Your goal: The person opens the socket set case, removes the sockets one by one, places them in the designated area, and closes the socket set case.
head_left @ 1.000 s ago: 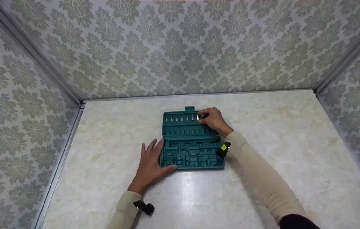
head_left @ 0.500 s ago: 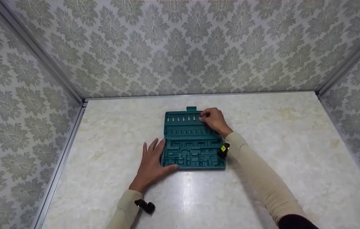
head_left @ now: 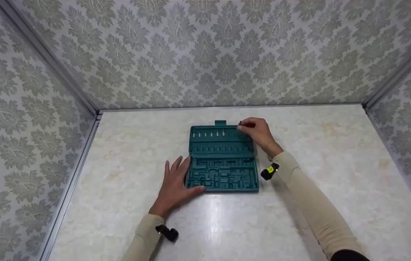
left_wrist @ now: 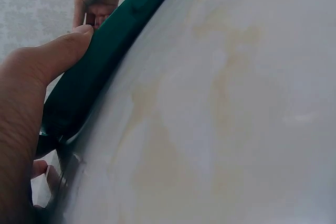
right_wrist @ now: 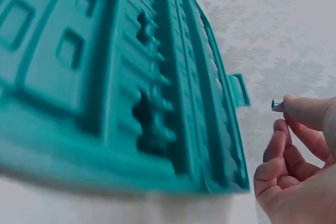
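A green plastic socket case (head_left: 223, 155) lies opened flat on the table, its lid half farther away. The left hand (head_left: 173, 188) rests against the case's left side with fingers spread and straight, its thumb (left_wrist: 73, 45) on the front edge. The right hand (head_left: 260, 132) is over the lid's far right corner. Between its thumb and index finger it pinches a small silver socket (right_wrist: 277, 105), hollow end showing, raised beside the lid's far edge in the right wrist view. Several small metal pieces (head_left: 211, 134) stand in a row in the lid's far slots.
A latch tab (head_left: 220, 123) sticks out from the lid's far edge. The near half of the case has moulded recesses (head_left: 223, 177). The marbled table (head_left: 132, 145) meets patterned wall panels (head_left: 205, 54) at the back and sides. Each wrist carries a small black camera (head_left: 270, 171).
The right hand has pulled the socket out of the lid's row and moved it right, toward the lid's far right corner. The left hand keeps its place on the case.
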`<state>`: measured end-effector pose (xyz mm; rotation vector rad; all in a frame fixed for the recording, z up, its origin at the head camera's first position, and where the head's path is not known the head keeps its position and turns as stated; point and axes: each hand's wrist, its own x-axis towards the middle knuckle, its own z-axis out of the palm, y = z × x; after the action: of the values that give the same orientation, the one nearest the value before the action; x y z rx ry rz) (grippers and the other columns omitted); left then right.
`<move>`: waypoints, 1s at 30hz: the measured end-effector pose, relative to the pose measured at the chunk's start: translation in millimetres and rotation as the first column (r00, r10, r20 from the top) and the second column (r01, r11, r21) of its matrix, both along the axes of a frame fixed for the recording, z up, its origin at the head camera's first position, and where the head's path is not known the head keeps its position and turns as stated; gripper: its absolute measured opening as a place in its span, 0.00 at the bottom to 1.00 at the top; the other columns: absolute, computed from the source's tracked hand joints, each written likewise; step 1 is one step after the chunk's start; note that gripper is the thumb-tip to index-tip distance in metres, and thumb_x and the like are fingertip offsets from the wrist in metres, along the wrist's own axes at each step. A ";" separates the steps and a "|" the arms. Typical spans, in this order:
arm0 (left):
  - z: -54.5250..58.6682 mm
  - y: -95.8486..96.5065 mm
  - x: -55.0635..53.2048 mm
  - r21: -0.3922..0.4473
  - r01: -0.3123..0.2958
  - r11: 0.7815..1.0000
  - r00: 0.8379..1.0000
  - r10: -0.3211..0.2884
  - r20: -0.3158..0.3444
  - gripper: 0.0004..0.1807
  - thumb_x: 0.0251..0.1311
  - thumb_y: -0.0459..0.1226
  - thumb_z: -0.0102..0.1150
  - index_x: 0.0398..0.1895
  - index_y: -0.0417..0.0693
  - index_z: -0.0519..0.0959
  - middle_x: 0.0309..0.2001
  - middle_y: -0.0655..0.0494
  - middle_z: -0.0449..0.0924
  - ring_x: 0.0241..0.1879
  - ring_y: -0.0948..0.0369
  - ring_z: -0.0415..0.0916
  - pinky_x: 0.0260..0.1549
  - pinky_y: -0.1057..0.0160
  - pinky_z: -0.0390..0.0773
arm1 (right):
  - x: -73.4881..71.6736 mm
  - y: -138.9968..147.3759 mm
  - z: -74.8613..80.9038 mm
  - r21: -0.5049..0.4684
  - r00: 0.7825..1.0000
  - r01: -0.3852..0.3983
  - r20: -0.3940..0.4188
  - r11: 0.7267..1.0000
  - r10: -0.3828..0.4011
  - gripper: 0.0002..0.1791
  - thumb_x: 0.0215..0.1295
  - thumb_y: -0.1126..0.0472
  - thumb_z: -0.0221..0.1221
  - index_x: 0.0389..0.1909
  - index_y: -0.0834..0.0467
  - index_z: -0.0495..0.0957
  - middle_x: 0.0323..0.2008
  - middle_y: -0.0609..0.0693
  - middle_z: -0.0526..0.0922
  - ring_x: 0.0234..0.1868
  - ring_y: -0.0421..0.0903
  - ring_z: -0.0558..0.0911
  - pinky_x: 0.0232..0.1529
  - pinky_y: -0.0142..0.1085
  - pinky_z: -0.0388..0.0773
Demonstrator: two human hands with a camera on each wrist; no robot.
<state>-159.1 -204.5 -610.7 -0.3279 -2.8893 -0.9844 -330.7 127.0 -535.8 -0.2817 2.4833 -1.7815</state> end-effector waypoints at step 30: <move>-1.9 -1.0 -1.2 0.018 0.007 1.000 1.000 -0.007 -0.002 0.68 0.55 0.76 0.68 0.91 0.53 0.55 0.87 0.44 0.56 0.89 0.46 0.45 0.85 0.43 0.25 | 52.2 121.5 -10.7 0.041 0.995 0.082 0.057 0.996 -0.084 0.19 0.77 0.56 0.70 0.56 0.68 0.87 0.48 0.55 0.89 0.43 0.45 0.84 0.42 0.36 0.84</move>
<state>-160.2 -205.5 -612.5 -0.3378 -2.8779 -1.0094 -278.5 248.5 -546.6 -0.1236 2.5207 -1.7425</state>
